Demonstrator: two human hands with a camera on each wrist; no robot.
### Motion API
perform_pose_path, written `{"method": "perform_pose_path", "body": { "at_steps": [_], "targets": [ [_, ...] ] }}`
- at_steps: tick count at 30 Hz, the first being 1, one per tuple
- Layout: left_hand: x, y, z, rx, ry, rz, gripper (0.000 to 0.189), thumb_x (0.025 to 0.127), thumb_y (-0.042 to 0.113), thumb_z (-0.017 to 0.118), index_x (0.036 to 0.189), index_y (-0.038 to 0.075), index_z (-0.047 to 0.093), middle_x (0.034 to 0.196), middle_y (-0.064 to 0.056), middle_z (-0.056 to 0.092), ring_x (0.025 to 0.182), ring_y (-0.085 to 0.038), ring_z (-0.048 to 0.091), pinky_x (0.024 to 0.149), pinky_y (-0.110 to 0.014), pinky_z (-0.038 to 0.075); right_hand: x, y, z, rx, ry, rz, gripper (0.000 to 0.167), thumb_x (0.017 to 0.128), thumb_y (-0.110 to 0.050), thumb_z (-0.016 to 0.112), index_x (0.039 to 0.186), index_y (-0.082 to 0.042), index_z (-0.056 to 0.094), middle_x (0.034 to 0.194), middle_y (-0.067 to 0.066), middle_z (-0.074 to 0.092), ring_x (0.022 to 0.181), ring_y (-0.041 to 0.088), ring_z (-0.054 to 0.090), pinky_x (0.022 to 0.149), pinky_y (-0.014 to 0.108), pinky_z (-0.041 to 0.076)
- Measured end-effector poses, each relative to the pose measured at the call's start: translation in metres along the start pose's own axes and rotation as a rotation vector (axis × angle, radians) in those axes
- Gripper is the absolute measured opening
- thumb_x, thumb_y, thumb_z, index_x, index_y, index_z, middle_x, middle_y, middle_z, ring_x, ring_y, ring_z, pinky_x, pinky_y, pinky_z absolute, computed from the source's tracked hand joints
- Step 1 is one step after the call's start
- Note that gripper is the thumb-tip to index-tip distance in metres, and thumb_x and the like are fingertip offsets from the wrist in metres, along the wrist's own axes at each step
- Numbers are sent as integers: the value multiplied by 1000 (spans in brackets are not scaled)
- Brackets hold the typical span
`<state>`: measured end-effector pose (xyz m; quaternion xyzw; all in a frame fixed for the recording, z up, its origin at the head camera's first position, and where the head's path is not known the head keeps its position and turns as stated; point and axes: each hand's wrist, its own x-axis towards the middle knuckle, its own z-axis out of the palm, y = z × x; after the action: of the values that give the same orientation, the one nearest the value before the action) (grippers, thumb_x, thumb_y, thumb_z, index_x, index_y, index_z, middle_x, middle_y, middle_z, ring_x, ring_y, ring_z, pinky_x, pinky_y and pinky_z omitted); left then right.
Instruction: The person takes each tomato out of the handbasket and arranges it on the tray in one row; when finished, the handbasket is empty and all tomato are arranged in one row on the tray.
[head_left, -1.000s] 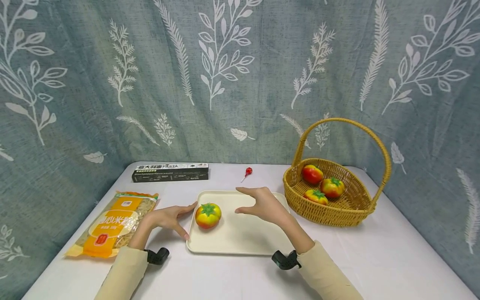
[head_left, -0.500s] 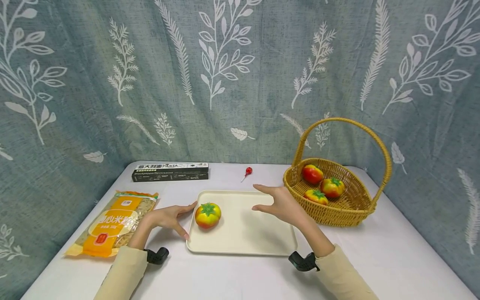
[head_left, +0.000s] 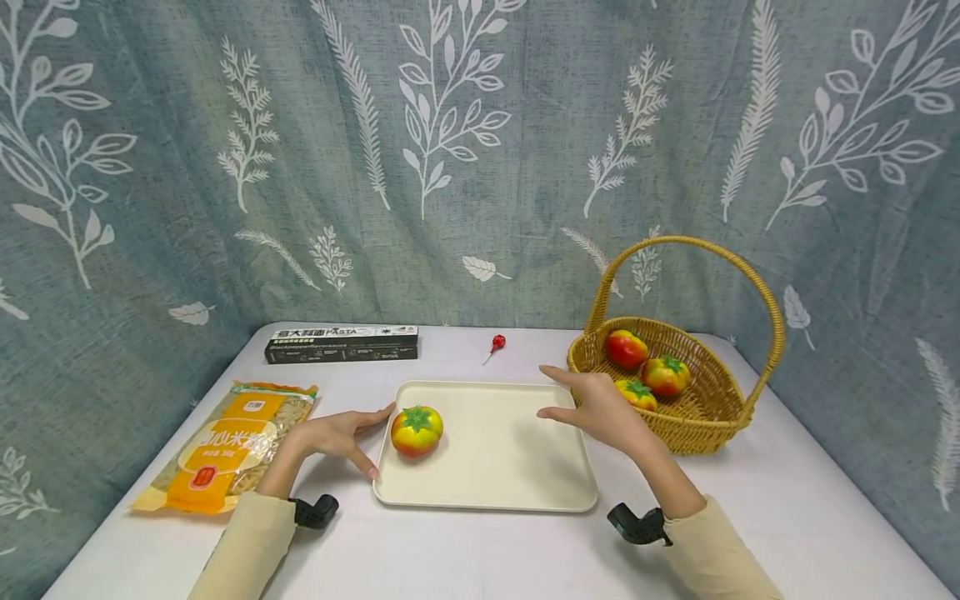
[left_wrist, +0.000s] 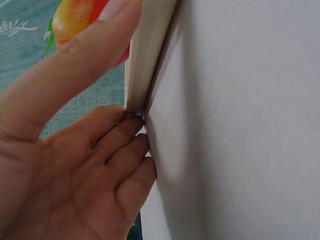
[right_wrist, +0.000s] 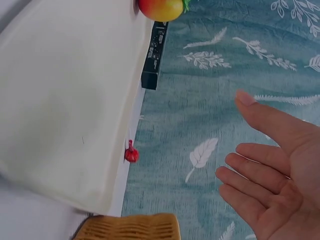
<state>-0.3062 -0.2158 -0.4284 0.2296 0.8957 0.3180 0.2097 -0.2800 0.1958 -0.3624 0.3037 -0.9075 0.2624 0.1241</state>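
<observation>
Right hand shifted toward basket, fingers extended.

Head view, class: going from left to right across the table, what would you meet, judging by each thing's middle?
Orange-labelled packet → left hand → fruit on the tray → lollipop → right hand → basket.

Tomato on tray, packet left, basket right.
</observation>
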Motion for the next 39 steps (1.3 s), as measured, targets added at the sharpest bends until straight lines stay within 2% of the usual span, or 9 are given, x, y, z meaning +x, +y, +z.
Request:
{"method": "perform_pose_path", "body": {
  "at_steps": [3, 8, 12, 16, 19, 22, 28, 33, 39],
  "targets": [
    [0, 0, 0, 4, 1, -4, 112, 65, 27, 90, 152, 4, 24, 154, -23, 25, 141, -42, 21, 113, -56, 18, -4, 5, -5, 19, 25, 22, 62, 79, -28, 80, 132, -5, 59, 116, 15, 67, 50, 3, 25, 52, 23, 37],
    [-2, 2, 0, 16, 1, -3, 111, 66, 28, 89, 152, 4, 24, 153, -24, 26, 141, -41, 21, 114, -55, 17, -10, 11, -13, 27, 43, 49, 61, 80, -29, 80, 133, -6, 59, 127, 13, 62, 54, 12, 36, 63, 30, 44],
    [-2, 3, 1, 22, 3, 11, 111, 66, 28, 89, 152, 3, 24, 153, -25, 26, 141, -42, 21, 114, -56, 17, -12, 15, -17, 17, 54, 38, 61, 79, -28, 80, 132, -5, 59, 128, 13, 61, 83, 22, 63, 77, 39, 54],
    [-3, 2, 0, 20, 14, 5, 111, 65, 28, 90, 152, 4, 25, 153, -24, 27, 141, -41, 22, 114, -55, 18, -13, 19, -24, -7, 51, 57, 61, 79, -28, 80, 132, -6, 59, 121, 14, 65, 61, 16, 55, 67, 35, 54],
    [-2, 1, 0, 12, 18, 1, 111, 65, 27, 90, 152, 4, 25, 153, -24, 27, 141, -41, 22, 113, -56, 18, -15, 23, -31, -9, 33, 97, 62, 81, -31, 78, 134, -7, 58, 117, 13, 67, 47, 12, 32, 57, 30, 44],
    [-1, 1, 0, 1, 13, 1, 111, 65, 26, 90, 152, 4, 25, 153, -24, 27, 141, -42, 22, 113, -56, 18, -19, 29, -38, -16, 33, 121, 62, 83, -34, 76, 136, -7, 57, 121, 15, 65, 56, 15, 49, 64, 32, 47],
    [-2, 2, 1, -3, 10, 3, 111, 64, 26, 90, 152, 4, 25, 152, -25, 27, 140, -42, 22, 113, -57, 18, -26, 44, -51, -18, 6, 183, 65, 84, -42, 72, 138, -11, 55, 115, 17, 67, 68, 21, 55, 65, 35, 46],
    [-3, 3, 0, -3, 8, 3, 111, 65, 26, 90, 152, 3, 25, 153, -25, 26, 140, -43, 21, 113, -57, 17, -25, 55, -61, -69, -21, 193, 66, 83, -44, 73, 138, -11, 55, 72, 2, 59, 50, 12, 34, 53, 28, 36],
    [-2, 2, 0, -1, 6, 7, 111, 65, 27, 90, 152, 3, 24, 153, -25, 26, 141, -42, 21, 114, -56, 17, -21, 65, -69, -60, -69, 217, 65, 83, -38, 75, 138, -9, 55, 78, 7, 61, 46, 10, 30, 45, 26, 33]
  ]
}}
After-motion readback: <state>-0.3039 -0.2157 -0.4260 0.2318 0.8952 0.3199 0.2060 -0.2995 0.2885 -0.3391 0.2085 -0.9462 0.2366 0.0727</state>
